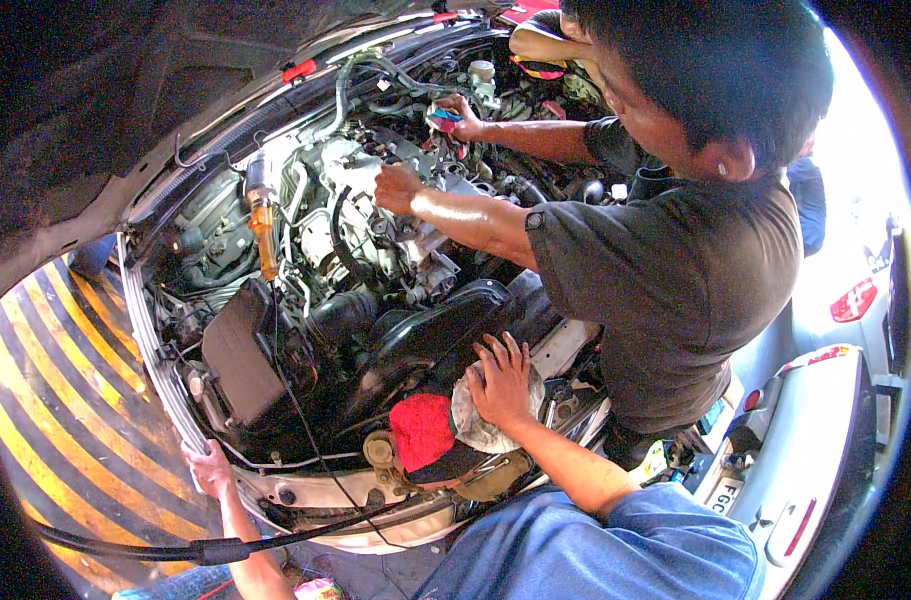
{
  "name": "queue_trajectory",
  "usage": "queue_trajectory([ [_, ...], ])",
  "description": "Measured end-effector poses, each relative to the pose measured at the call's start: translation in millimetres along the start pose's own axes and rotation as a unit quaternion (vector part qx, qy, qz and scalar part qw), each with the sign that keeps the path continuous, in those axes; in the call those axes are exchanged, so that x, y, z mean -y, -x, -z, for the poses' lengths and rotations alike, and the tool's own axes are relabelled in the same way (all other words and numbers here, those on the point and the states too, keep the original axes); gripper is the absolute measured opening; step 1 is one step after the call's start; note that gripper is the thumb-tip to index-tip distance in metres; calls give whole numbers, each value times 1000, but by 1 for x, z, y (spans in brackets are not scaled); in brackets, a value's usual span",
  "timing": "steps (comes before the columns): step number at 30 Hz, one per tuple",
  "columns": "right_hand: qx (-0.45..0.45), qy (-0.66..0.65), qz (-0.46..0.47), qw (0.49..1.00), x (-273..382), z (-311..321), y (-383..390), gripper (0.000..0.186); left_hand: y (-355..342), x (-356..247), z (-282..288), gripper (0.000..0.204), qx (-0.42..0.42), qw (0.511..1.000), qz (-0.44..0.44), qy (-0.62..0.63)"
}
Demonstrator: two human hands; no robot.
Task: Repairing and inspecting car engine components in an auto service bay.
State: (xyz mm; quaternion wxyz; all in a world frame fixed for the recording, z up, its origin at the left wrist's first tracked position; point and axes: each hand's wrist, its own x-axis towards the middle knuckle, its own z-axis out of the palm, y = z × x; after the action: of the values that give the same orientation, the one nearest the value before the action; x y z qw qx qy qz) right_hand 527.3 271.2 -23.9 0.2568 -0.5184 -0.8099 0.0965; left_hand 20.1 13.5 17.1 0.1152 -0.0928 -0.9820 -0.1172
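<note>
Below me is a car's open engine bay, with a pale metal engine [350,160] in the middle. My left hand [210,468] grips the pale front-left edge of the car body [165,385], its fingers curled over the rim. My right hand [501,382] lies with spread fingers on a crumpled grey-white cloth [475,418] at the front of the bay. Beside that cloth sits a bright red cloth [422,430]. A co-worker in a dark shirt leans in from the right; one hand [397,188] is over the engine, the other holds a small bluish thing [443,118].
A yellow-orange work lamp [263,235] hangs over the bay, its thin black cord crossing forward. The raised hood [105,110] arches overhead. A long black bar [225,549] crosses in front of me. Yellow-and-black floor stripes [60,350] show left; a silver car [825,420] stands right.
</note>
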Motion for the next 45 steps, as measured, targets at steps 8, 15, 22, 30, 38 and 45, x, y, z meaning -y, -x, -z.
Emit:
queue_trajectory([
  [8,-5,0,4,1000,0,1,0,52,0,0,1,75,9,1000,7,12],
  [15,1,0,3,1000,0,1,0,52,0,0,-1,72,-2,1000,2,5],
  [22,2,-10,-2,1000,0,2,0,52,1,1,-1,70,-5,1000,1,12],
  [30,-6,-9,3,1000,1,3,0,52,-2,3,-4,73,-3,1000,1,5],
  [38,-3,-7,4,1000,1,3,0,52,-6,9,-10,74,-1,1000,-1,3],
  [45,-4,-2,1,1000,1,2,-1,51,-5,8,-8,73,1,1000,0,4],
])
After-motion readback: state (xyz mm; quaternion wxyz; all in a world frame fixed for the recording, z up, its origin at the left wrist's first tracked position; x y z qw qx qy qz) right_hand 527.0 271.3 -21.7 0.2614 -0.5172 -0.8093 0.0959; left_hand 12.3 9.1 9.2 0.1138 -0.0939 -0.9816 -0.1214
